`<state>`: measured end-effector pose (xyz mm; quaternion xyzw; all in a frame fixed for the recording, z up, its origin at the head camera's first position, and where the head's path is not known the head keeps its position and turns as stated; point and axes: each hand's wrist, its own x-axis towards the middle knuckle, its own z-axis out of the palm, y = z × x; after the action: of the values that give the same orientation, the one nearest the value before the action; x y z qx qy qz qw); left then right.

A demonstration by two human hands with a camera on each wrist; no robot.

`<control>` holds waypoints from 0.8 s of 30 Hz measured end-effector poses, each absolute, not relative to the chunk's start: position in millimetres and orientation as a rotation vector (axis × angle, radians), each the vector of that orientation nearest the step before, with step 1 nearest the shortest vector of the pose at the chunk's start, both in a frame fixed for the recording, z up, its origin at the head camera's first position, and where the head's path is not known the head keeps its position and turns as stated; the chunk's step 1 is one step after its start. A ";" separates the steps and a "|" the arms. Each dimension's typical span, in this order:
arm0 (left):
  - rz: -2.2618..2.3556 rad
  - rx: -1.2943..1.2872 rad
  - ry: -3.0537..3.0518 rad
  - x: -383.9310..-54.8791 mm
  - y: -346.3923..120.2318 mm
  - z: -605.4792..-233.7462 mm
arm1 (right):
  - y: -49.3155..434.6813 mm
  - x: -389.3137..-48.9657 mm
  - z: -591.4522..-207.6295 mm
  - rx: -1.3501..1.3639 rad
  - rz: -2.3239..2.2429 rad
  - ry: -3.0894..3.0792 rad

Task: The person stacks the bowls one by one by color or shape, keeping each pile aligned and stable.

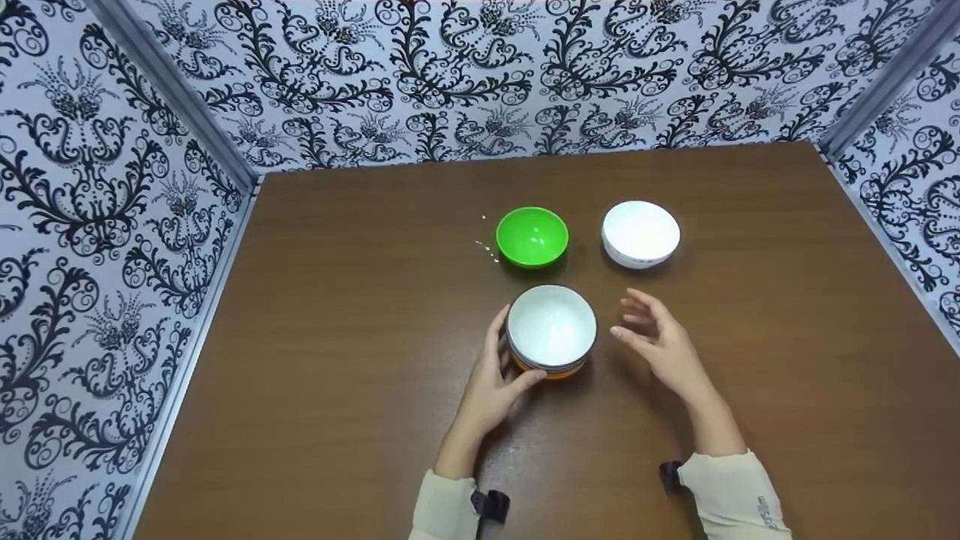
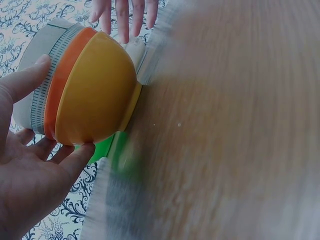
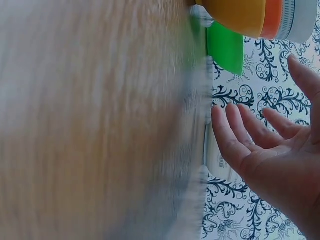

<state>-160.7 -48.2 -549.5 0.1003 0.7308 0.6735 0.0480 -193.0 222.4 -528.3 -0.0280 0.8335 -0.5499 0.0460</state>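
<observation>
A nested stack of bowls [image 1: 552, 326] stands near the middle of the brown table. Its bottom one is a yellow bowl [image 2: 100, 90], then comes an orange bowl [image 2: 64, 80], and above it a pale bowl with a dashed pattern band [image 2: 42, 95]. My left hand [image 1: 489, 394] grips the stack from the left, thumb on the near side and fingers round the far side. To the right of the stack, my right hand [image 1: 664, 349] is apart from it, fingers loosely bent and holding nothing.
Behind the stack sits a green bowl [image 1: 532, 237], and right of that a white bowl [image 1: 640, 234]. Small pale specks [image 1: 487, 250] lie on the table [image 1: 360, 315] left of the green bowl. Patterned panels [image 1: 465, 82] border the table's back and sides.
</observation>
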 end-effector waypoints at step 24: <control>2.066 0.307 2.212 -161.7 -48.1 -550.0 | 238.1 -215.5 -526.3 0.038 -1.675 2.580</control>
<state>-161.7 -48.1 -550.0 0.1008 0.7262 0.6783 0.0495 -215.5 238.1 -526.3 0.0125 0.8382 -0.5442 0.0325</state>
